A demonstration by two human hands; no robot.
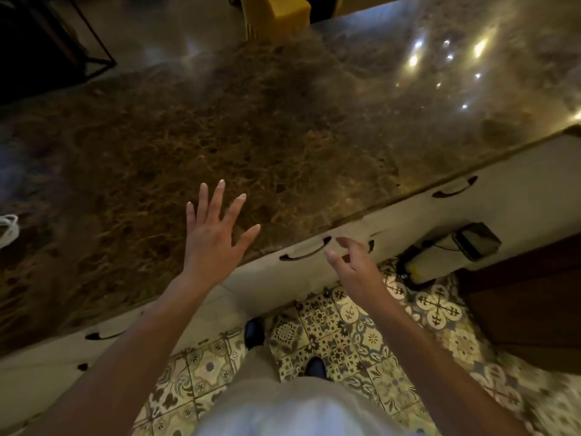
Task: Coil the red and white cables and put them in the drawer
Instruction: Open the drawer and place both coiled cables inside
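A glossy brown marble countertop [251, 136] fills most of the frame, ceiling lights glinting at upper right. Patterned floor tiles [330, 335] spread along the bottom. A yellow chair [276, 14] stands at top centre, dark wooden furniture [528, 309] at right.

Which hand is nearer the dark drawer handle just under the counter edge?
Right. The right hand hangs with loosely curled fingers just beside the drawer handle, at its right end. The left hand is spread flat over the marble counter, left of the handle.
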